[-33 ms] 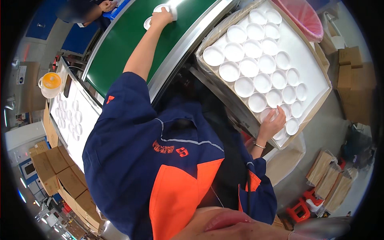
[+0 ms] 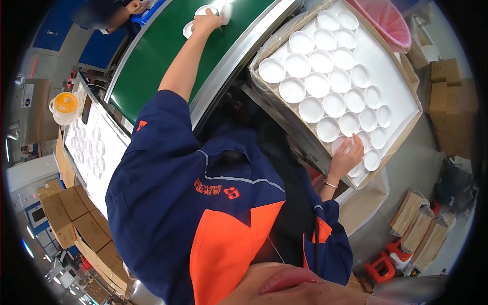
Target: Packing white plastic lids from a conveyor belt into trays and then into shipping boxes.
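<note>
My left hand (image 2: 207, 23) reaches far forward over a green conveyor belt (image 2: 152, 66), its fingers curled over white round shallow dishes. One white dish (image 2: 188, 29) shows on its left side, another (image 2: 206, 8) beyond the knuckles. By the fingertips a third white dish (image 2: 226, 14) looks tilted and slightly blurred. On the right, my right hand (image 2: 347, 156) is at the near end of a lined carton (image 2: 401, 84) holding rows of similar dishes. Its fingers bend around one white dish (image 2: 339, 144) in that layer, partly covering it.
A metal rail (image 2: 231, 63) edges the belt beside the carton. Behind the carton stands a pink-lined bin (image 2: 389, 25). A white table (image 2: 101, 188) with small round pieces and an orange-lidded jug (image 2: 64, 108) is at left. Another person's hand (image 2: 136, 6) shows at the top left.
The tilted dish by my left fingertips has shifted slightly right, away from the palm. My right hand stays in place on the carton's dishes.
</note>
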Tool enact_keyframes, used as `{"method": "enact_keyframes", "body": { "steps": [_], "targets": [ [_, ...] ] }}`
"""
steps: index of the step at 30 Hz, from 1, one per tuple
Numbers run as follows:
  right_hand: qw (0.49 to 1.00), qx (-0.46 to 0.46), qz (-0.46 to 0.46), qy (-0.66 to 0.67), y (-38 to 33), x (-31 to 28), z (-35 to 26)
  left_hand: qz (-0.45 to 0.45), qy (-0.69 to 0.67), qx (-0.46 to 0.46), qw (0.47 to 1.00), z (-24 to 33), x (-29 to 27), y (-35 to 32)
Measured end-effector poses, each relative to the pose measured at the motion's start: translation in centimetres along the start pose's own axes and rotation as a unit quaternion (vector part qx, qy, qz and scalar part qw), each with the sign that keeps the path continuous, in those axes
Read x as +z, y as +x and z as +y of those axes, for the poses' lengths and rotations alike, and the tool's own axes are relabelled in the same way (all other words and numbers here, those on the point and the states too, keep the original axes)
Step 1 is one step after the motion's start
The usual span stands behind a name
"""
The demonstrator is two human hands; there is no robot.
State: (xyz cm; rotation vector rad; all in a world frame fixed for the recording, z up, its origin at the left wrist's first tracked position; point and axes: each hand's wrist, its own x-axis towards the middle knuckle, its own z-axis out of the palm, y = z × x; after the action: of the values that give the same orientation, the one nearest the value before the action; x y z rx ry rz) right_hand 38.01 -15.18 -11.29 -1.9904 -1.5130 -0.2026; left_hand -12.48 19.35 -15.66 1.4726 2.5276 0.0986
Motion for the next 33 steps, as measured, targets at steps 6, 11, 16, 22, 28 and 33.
{"method": "enact_keyframes", "body": {
  "steps": [6,11,16,22,28,33],
  "targets": [
    [1.000,-0.007,0.001,0.002,-0.3,0.2,0.8,-0.019,-0.036,-0.048,0.998,3.6,-3.5,-5.4],
    [1.000,0.004,-0.006,0.000,-0.2,0.1,0.6,0.092,-0.024,0.110,0.989,2.6,-0.9,-6.9],
    [1.000,0.003,-0.005,0.004,-0.3,0.2,0.7,0.056,-0.018,0.183,0.981,1.3,-3.4,-8.0],
    [1.000,0.019,-0.015,-0.006,-0.3,0.0,0.7,-0.330,-0.816,0.179,0.440,3.2,-9.4,-19.6],
    [1.000,0.018,-0.015,0.003,0.0,0.1,0.5,-0.480,-0.827,0.215,0.200,6.7,-11.2,-27.3],
    [1.000,0.030,-0.010,-0.002,0.1,0.2,0.5,-0.525,-0.822,0.147,0.164,8.9,-11.0,-28.6]
  ]
}}
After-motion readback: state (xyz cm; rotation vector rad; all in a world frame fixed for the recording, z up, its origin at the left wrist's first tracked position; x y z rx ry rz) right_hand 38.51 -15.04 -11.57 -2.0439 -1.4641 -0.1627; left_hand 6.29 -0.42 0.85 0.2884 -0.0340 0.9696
